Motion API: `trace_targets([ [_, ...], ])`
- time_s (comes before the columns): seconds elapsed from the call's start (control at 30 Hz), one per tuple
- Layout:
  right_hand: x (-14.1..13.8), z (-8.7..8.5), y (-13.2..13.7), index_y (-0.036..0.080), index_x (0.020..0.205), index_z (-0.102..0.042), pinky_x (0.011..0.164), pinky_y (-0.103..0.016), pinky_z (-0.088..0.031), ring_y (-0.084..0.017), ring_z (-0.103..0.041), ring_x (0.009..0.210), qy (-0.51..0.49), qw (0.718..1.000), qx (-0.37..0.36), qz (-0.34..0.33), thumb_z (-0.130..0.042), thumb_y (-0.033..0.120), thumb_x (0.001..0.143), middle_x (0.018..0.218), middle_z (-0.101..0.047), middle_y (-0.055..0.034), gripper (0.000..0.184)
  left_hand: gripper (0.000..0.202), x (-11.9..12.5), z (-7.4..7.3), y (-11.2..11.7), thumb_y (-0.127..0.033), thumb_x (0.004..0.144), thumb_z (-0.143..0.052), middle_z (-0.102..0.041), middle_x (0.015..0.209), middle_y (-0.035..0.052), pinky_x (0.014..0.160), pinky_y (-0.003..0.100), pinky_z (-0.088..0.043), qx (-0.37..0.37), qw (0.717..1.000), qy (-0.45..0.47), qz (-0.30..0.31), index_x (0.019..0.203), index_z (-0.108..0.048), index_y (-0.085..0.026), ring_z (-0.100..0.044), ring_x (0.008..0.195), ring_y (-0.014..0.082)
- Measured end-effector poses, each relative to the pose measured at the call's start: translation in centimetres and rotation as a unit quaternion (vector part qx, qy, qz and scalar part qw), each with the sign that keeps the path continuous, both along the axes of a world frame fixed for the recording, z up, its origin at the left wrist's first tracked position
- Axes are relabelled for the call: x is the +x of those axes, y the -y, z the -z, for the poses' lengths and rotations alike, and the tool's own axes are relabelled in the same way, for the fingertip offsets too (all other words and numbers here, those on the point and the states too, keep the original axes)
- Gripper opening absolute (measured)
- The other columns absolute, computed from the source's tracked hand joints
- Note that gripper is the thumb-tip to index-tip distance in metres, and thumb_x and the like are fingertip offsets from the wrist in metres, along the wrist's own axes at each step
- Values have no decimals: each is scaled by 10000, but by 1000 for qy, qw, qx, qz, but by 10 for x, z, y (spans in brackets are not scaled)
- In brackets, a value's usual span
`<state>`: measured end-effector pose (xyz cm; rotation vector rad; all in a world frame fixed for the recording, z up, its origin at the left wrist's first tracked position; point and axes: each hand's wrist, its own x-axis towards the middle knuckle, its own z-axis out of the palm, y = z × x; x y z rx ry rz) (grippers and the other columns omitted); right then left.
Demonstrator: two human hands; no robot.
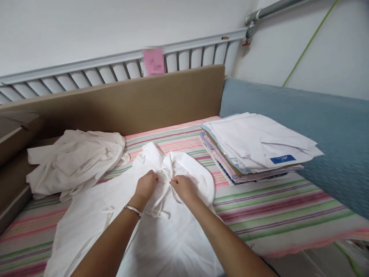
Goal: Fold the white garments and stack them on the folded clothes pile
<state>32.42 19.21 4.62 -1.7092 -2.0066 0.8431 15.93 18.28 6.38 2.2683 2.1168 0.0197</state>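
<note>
A white cloth garment with thin tie strings lies spread out in front of me. Near its gathered upper part, my left hand is closed in a pinch, a bracelet on its wrist. Just to the right, my right hand pinches the white tie strings where they meet. The strings run between both hands, and loose ends hang down over the fabric. Another tie lies on the garment's left side. My fingertips partly cover the spot where the strings cross.
A crumpled off-white cloth pile lies at the left. To the right is a stack of folded garments, the top one white with a blue label. Striped sheet lies underneath. Behind stand a brown board and a white radiator; blue padding lines the right.
</note>
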Motion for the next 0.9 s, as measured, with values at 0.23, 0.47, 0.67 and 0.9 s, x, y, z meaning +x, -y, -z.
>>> trace_targets([
  [0.23,-17,17,-5,220,771,-654,542,-223,-267,-111,-545,641,28,999,7,14,-561,343,771,748,-658,0,154,209,-4,-9,6,-196,866,-322,-607,865,37,630,237,-363,-4,1000,-3,-4,917,-525,-204,-577,758,139],
  [0.47,-17,23,-7,213,708,-638,538,-224,-259,-101,-524,603,19,1000,-1,14,-574,309,767,675,-636,14,130,199,-15,-16,-1,-91,813,-338,-598,881,64,616,250,-366,-15,999,-31,-30,884,-497,-187,-569,744,149],
  [0.67,-16,19,-5,212,693,-621,546,-228,-266,-111,-527,620,20,1000,1,15,-568,304,765,695,-636,8,128,204,-33,-18,-2,-78,788,-346,-600,870,70,597,262,-359,-11,996,-42,-78,869,-502,-179,-572,732,164],
  [0.9,-17,20,-4,218,730,-622,562,-229,-281,-116,-539,646,23,1000,3,11,-560,304,775,727,-637,11,115,248,-56,-15,1,-61,775,-333,-596,822,77,603,270,-371,-3,989,-45,-138,843,-545,-171,-565,731,174],
])
